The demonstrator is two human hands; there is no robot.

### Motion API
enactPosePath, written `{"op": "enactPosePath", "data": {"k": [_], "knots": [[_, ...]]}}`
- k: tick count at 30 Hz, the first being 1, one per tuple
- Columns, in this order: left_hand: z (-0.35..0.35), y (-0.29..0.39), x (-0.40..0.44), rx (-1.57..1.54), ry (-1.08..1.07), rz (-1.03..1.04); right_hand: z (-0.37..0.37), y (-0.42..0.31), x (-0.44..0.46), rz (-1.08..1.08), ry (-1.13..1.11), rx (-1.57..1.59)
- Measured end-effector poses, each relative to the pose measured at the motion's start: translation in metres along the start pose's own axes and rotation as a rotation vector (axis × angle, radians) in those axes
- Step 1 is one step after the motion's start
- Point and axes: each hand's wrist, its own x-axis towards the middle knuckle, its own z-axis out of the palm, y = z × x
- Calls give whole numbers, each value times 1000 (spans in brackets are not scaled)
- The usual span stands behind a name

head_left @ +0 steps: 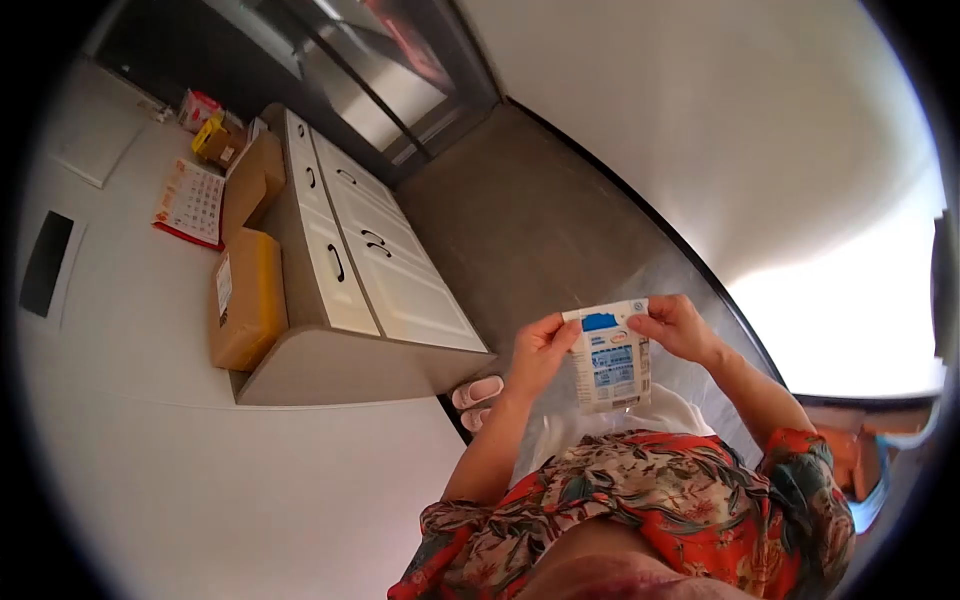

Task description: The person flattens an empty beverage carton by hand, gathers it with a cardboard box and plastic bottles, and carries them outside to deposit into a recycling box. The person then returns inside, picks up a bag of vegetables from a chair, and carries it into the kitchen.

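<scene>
In front of my body I see a white packet with blue printed panels, its top edge toward the far side. My left hand pinches its upper left corner, thumb on the printed face. At the upper right corner, my right hand grips the packet in the same way. Both sets of fingers are partly hidden behind it. The packet hangs fairly flat between the two hands, its bottom edge above my lap. What is inside it cannot be seen.
A white cabinet with black handles stands to the left. Cardboard boxes, a calendar and a yellow package are on or above it. Pale slippers lie on the grey floor. A brown and blue item sits at right.
</scene>
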Motion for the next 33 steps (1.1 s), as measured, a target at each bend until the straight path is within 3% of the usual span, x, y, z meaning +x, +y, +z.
{"op": "enactPosePath", "data": {"k": [2,4,8,17,20,24,28,29,33], "knots": [[8,8,-13,-195,15,-84,3,4,2,1,2,165],[-13,-13,-30,-161,-50,-143,23,2,12,-4,-15,251],[-44,-14,-28,-229,16,-271,49,-20,39,31,19,57],[-47,5,44,-43,-136,-192,16,-16,58,61,70,187],[-42,6,58,-296,-184,-138,4,-17,61,108,20,165],[-41,11,68,-232,-195,-182,-2,-14,82,125,43,173],[-63,1,61,-195,-40,-257,2,-15,127,101,-206,101],[-71,-6,57,-203,-5,-260,-1,-25,140,180,-326,-61],[-91,-20,32,-86,242,-293,-10,-56,209,-35,-609,-412]]}}
